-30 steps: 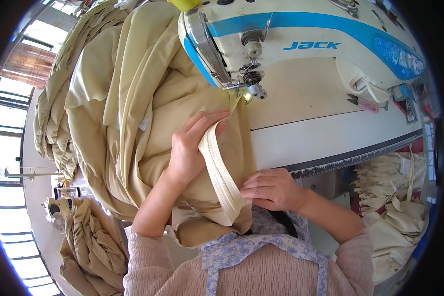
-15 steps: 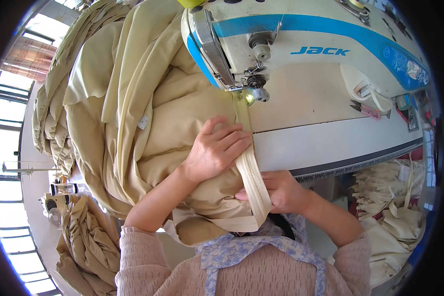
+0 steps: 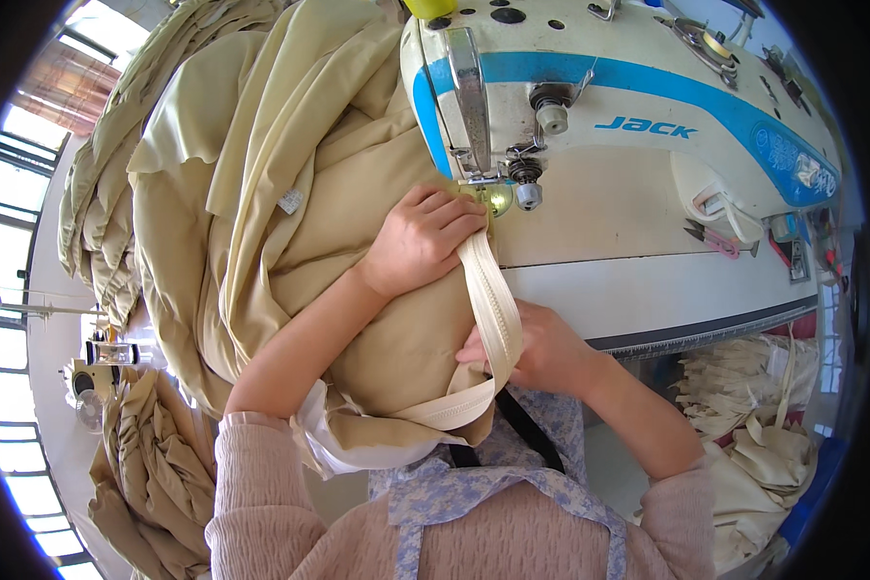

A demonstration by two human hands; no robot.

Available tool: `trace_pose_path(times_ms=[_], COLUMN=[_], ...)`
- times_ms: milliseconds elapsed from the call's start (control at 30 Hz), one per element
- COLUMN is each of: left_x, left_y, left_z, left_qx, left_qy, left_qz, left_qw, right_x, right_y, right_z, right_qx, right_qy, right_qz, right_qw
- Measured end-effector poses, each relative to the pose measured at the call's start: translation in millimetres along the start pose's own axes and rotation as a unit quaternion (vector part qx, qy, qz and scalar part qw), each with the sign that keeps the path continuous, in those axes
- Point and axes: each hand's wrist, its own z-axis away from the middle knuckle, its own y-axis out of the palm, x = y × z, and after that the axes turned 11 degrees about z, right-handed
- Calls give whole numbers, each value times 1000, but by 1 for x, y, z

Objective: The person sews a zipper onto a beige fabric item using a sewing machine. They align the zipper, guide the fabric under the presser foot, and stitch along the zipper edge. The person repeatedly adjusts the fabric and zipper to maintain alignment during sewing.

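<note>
My left hand (image 3: 423,240) lies close to the sewing machine's needle area, fingers curled over the cream zipper (image 3: 493,295) and the beige fabric (image 3: 396,338) under it. From there the zipper hangs in a loop toward my body and bends left along the fabric's near edge. Behind this loop is my right hand (image 3: 543,353), its fingertips closed at the fabric's edge and partly hidden by the zipper tape. The sewing machine (image 3: 638,92) is white with a blue stripe; a small light glows beside its needle, and the presser foot is mostly hidden.
Bulky folds of beige fabric (image 3: 179,184) fill the left of the table. Pink-handled thread snips (image 3: 715,240) lie under the machine's arm at right. A ruler strip (image 3: 686,338) runs along the table's front edge. Pale cloth pieces (image 3: 744,387) are piled below at right.
My left hand has moved forward with the zipper and fabric, nearer the needle. The right hand has risen a little as well. The machine appears farther right as the view shifts.
</note>
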Motion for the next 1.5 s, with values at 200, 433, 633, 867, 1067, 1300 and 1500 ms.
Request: trace_pose_path(times_ms=[200, 433, 633, 867, 1067, 1300, 1500], left_x=[-65, -49, -72, -66, -61, -47, -12], left_y=[1, -43, -12, -4, 2, 5, 10], left_z=[44, 27, 19, 20, 28, 25, 14], left_qx=[-56, -87, 39, 35, 30, 28, 15], left_qy=[-181, -433, -88, -74, -54, -51, -36], left_qz=[79, 276, -3, 14, -18, -28, -12], left_qw=[979, 854, 995, 997, 998, 998, 999], right_x=[25, 36, 39, 39, 39, 34, 17], right_y=[4, 21, 11, 10, 8, 3, -5], right_z=[37, 38, 37, 38, 37, 26, -1], right_qx=[-20, -77, -86, -85, -68, -73, -68], right_qy=[-117, -21, -15, -8, -2, 15, 69], right_qz=[48, -31, -11, -10, -11, -4, -25], right_qw=[992, 996, 996, 996, 998, 997, 995])
